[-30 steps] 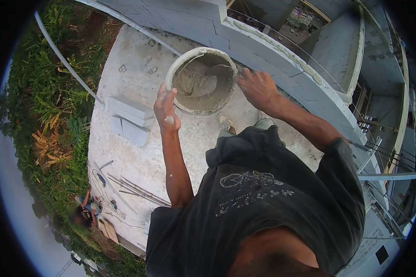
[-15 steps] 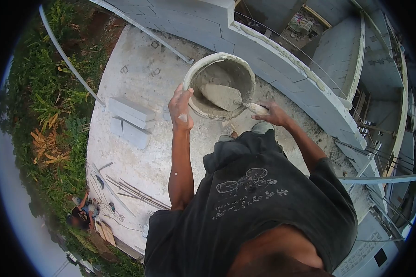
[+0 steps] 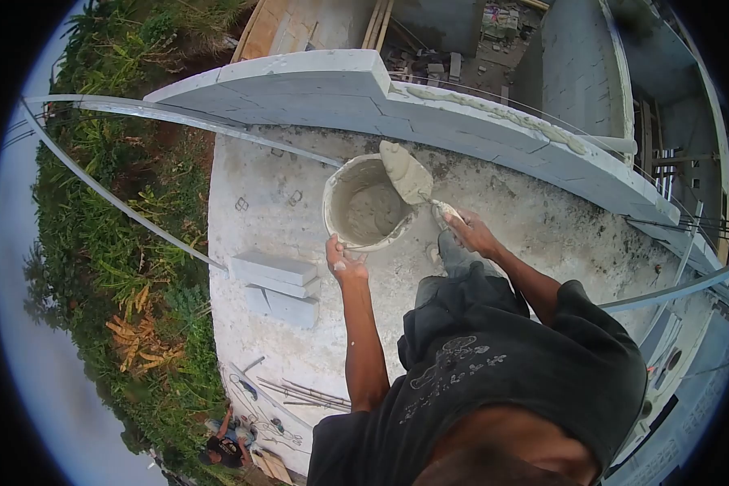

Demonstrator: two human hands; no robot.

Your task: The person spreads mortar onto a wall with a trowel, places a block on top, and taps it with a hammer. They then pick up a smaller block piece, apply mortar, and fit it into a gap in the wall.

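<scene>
Grey wet mortar lies in a round bucket [image 3: 333, 212] with a crusted rim. My left hand [image 3: 347, 261] grips that rim at its near left side, fingers closed on it. In my right hand [image 3: 471, 232] is the handle of a trowel [image 3: 407, 173]. A heap of mortar covers the trowel's blade, which is lifted at the bucket's right edge. Beyond the bucket runs a low wall of pale blocks [image 3: 316, 89], with a strip of mortar [image 3: 494, 111] along part of its top.
Pale blocks [image 3: 275, 271] are stacked left of the bucket. Metal poles [image 3: 130, 176] slant across the left side. Rods [image 3: 304, 393] and cords lie lower left, where another person [image 3: 228, 444] sits at the slab's edge. Plants grow beyond it.
The trowel has come up out of the bucket to its right edge, loaded with mortar. My left hand stays on the rim. The view has shifted, showing more beyond the wall.
</scene>
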